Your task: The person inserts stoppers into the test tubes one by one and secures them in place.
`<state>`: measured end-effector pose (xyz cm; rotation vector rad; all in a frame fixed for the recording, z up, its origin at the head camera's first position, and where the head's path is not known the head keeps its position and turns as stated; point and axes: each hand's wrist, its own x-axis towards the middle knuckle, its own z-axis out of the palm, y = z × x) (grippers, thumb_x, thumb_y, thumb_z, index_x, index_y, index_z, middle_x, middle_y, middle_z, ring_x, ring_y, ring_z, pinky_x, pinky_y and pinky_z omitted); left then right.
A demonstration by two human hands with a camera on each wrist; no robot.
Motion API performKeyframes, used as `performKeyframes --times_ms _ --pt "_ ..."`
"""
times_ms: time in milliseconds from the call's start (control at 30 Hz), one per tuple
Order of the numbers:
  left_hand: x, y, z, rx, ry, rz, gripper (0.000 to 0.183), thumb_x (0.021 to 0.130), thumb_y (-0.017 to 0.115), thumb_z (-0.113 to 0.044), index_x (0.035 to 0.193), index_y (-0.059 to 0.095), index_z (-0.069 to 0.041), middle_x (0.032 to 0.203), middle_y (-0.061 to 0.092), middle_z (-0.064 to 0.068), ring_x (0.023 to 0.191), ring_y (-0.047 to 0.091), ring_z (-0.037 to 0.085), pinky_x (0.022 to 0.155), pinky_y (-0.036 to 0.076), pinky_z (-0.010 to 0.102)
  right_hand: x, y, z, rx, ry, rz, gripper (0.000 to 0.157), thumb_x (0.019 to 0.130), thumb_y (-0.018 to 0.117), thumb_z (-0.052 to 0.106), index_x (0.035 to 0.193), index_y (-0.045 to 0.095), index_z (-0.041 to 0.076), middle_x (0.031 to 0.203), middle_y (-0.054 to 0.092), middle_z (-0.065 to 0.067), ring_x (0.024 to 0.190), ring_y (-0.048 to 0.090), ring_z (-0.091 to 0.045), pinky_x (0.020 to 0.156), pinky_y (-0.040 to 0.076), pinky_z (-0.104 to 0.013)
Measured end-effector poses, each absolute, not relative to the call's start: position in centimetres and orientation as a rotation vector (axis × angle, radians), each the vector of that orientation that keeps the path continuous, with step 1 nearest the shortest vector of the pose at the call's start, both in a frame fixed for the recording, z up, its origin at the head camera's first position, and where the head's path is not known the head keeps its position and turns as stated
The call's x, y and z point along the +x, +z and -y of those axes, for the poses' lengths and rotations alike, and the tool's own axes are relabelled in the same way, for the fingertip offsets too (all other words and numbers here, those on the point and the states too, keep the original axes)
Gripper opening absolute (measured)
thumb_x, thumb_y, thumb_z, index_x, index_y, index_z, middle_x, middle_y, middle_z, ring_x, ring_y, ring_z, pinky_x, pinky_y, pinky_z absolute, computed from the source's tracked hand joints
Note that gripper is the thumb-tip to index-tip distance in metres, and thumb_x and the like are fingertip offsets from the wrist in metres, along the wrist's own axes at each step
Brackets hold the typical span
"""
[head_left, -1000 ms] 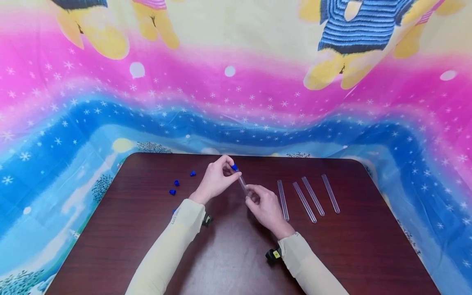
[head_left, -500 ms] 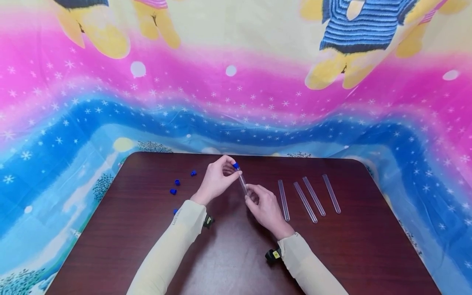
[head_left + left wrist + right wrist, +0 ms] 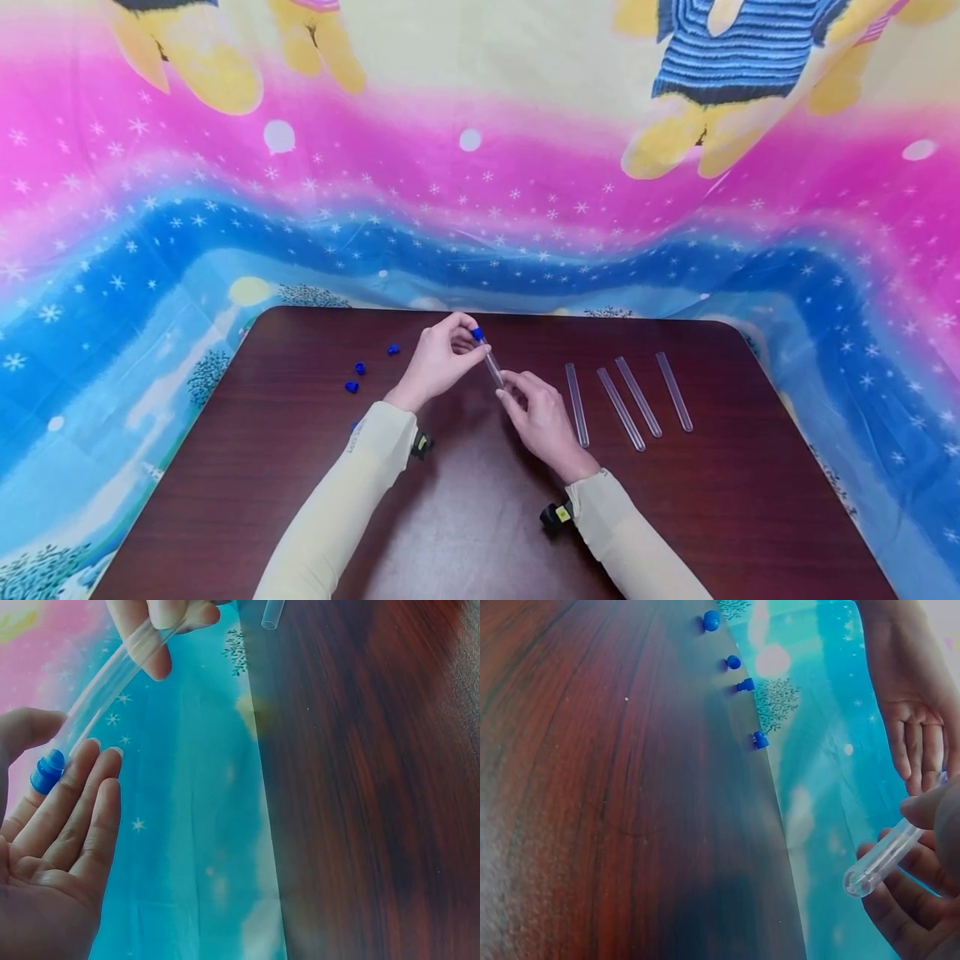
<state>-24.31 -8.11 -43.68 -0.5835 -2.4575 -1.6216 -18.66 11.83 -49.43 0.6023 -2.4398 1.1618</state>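
Observation:
A clear test tube (image 3: 492,367) with a blue cap (image 3: 477,333) on its far end is held aslant above the table between both hands. My left hand (image 3: 437,363) pinches it just below the cap, thumb on one side and fingertips on the other. In the left wrist view a finger lies behind the cap (image 3: 47,772), and the other fingers stretch out fairly straight. My right hand (image 3: 540,421) grips the lower part of the tube between thumb and fingers. Its rounded end (image 3: 859,881) sticks out past the fingers in the right wrist view.
Several clear test tubes (image 3: 620,410) lie on the dark wooden table (image 3: 480,533) right of my right hand. Several loose blue caps (image 3: 360,368) lie to the left, one partly hidden by my left sleeve (image 3: 345,500). A patterned cloth (image 3: 480,208) hangs behind the table.
Both hands keep their hold on the capped tube in nearly the same place. My right thumb has shifted slightly on the tube. The loose caps and tubes lie as before.

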Motion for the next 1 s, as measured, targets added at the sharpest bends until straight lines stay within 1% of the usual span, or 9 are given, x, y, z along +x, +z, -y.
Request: performKeyframes --times_ms 133,233,433,667,833,1000 --pt "-24.2 -43.5 8.1 -0.577 -1.631 2.447 0.022 0.089 0.081 -0.014 0.101 0.063 -0.009 0.085 0.074 -0.002 0.079 0.071 0.013 0.079 0.058 0.032 -18.7 -49.3 -11.9 0.605 1.14 2.412 0.023 0.096 0.074 0.012 0.118 0.074 0.008 0.086 0.062 0.006 0.069 0.054 -0.008 0.058 0.048 -0.028" --pt "-24.1 -43.3 8.1 -0.596 -1.628 2.449 0.021 0.09 0.08 -0.015 0.102 0.064 -0.008 0.085 0.074 -0.001 0.079 0.071 0.014 0.079 0.058 0.033 -18.7 -49.1 -11.9 0.607 1.147 2.393 0.023 0.096 0.074 0.015 0.117 0.075 0.008 0.085 0.062 0.007 0.068 0.053 -0.008 0.057 0.047 -0.026" --pt "-24.0 -43.0 8.1 -0.591 -1.597 2.474 0.02 0.091 0.079 -0.015 0.102 0.065 -0.006 0.084 0.074 -0.002 0.078 0.07 0.014 0.079 0.058 0.033 -18.9 -48.6 -11.9 0.612 1.138 2.365 0.019 0.095 0.075 0.014 0.113 0.076 0.007 0.082 0.06 0.007 0.064 0.051 -0.009 0.055 0.044 -0.026" --pt "-24.2 -42.6 7.9 -0.588 -1.594 2.481 0.019 0.091 0.079 -0.018 0.101 0.065 -0.009 0.085 0.074 -0.002 0.08 0.071 0.014 0.081 0.057 0.034 -19.1 -48.4 -12.0 0.575 1.133 2.353 0.019 0.095 0.074 0.015 0.113 0.076 0.008 0.08 0.061 0.006 0.059 0.048 -0.011 0.052 0.041 -0.027" --pt "-24.1 -42.7 7.8 -0.553 -1.61 2.508 0.02 0.091 0.08 -0.021 0.102 0.066 -0.01 0.087 0.075 -0.003 0.082 0.071 0.011 0.083 0.056 0.036 -19.2 -48.6 -12.0 0.565 1.113 2.335 0.018 0.096 0.074 0.013 0.113 0.077 0.008 0.079 0.064 0.005 0.058 0.047 -0.01 0.051 0.041 -0.027" --pt "-24.2 -43.0 7.8 -0.55 -1.614 2.534 0.023 0.092 0.079 -0.022 0.105 0.068 -0.007 0.088 0.075 -0.003 0.083 0.07 0.011 0.084 0.053 0.037 -19.3 -48.7 -12.0 0.567 1.116 2.32 0.018 0.095 0.074 0.012 0.113 0.078 0.007 0.076 0.064 0.004 0.058 0.048 -0.01 0.051 0.042 -0.026"
